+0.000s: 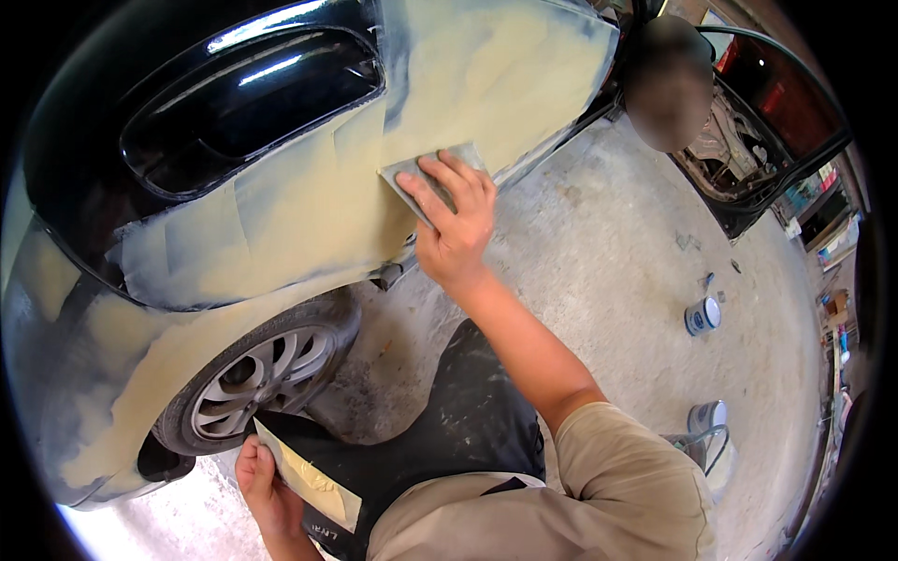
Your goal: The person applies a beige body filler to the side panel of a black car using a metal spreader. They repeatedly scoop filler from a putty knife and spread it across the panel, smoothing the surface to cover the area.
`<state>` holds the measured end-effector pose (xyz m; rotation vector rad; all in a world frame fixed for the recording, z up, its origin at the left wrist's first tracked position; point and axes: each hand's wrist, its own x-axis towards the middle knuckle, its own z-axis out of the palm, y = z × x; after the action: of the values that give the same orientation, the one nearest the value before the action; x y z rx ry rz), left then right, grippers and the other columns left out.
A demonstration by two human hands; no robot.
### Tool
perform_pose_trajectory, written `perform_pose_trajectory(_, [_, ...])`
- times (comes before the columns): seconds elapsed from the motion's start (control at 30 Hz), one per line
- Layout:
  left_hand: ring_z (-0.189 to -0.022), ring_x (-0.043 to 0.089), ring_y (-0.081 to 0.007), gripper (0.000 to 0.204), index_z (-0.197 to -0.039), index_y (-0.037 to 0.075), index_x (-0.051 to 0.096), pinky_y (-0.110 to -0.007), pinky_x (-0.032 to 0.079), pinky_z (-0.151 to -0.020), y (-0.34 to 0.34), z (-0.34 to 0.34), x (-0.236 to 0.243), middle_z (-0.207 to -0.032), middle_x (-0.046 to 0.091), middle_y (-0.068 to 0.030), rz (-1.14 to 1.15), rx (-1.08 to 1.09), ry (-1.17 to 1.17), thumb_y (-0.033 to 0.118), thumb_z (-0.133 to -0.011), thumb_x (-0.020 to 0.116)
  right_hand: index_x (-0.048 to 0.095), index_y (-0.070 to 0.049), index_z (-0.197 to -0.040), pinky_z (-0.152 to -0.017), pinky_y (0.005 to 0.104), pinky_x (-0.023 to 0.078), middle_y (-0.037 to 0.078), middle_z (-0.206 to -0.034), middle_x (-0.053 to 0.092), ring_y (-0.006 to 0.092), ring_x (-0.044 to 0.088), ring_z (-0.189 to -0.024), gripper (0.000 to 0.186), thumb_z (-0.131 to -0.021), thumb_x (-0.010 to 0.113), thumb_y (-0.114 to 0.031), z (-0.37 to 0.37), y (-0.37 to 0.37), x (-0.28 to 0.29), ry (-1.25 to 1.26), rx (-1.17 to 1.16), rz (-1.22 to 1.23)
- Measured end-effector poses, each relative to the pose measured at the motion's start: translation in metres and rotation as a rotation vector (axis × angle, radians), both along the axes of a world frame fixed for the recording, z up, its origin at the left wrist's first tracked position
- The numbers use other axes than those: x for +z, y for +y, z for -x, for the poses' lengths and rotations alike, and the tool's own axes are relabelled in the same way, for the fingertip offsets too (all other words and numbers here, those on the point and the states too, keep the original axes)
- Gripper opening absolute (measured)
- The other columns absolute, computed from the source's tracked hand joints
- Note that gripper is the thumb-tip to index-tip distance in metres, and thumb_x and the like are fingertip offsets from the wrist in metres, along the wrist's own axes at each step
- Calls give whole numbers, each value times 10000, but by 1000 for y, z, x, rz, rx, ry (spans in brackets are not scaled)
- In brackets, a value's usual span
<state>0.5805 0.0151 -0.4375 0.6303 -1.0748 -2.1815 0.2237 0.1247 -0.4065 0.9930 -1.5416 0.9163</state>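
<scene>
My right hand (456, 224) is closed on a flat grey putty spreader (409, 168), its fingers laid along the plate. The spreader lies against the side of a dark car, on a door panel (318, 196) coated with cream-coloured filler. My left hand (267, 491) grips one end of a thin, pale rectangular board (347, 511) low in front of me, thumb on top. A lump of yellowish putty (313, 477) sits on the board. Smears and sanded patches of filler also cover the rear fender (122, 374).
Below the fender is the car's rear wheel (267, 379), close to my left hand. A dark window (253, 112) is above the panel. Two tins, one upright (702, 316) and one nearer (707, 417), stand on the concrete floor (599, 252). An open car door (748, 140) juts out at far right.
</scene>
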Motion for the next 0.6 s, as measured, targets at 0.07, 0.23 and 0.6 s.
perform_pose_trajectory(0.07, [-812, 623, -140, 192, -1014, -35, 541, -252, 489, -778, 0, 0, 2, -949, 653, -100, 6, -6, -2, 139, -932, 558, 703, -163, -1040, -904, 432, 355, 75, -1092, 619, 304, 552, -1076, 387, -703, 573, -22, -4, -3, -12, -23, 12, 15])
perform_pose_trajectory(0.23, [-819, 629, -142, 209, -1007, -36, 542, -256, 492, -780, -2, -4, 1, -948, 658, -110, 28, -16, 3, 154, -925, 574, 693, -166, -1066, -923, 451, 350, 83, -1127, 606, 312, 543, -1104, 417, -696, 570, -17, -17, -8, -42, -70, 22, 25])
perform_pose_trajectory(0.6, [-847, 640, -156, 199, -1034, -23, 534, -268, 506, -792, 2, -3, 7, -971, 656, -111, 93, -19, -26, 156, -945, 534, 678, -167, -1101, -932, 480, 349, 104, -1178, 586, 341, 514, -1150, 437, -696, 579, -35, -56, -31, -111, -216, 78, 72])
